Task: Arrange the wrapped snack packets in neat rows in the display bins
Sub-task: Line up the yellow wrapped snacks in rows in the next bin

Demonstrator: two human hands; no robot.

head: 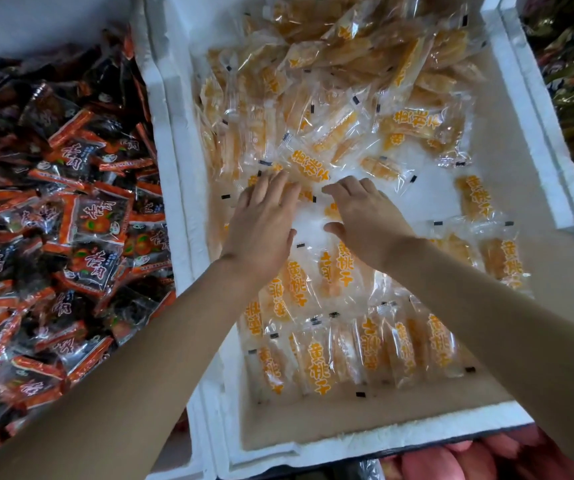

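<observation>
We find the left hand [261, 220] released, flat on yellow peach packets [308, 168] in the foam bin [167, 140], apparently squaring a row; the right hand [365, 216] grip we cannot tell.

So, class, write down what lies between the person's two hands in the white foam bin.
In the head view, clear-wrapped yellow snack packets, shiny with glare, lie between the left hand and the right hand.
</observation>
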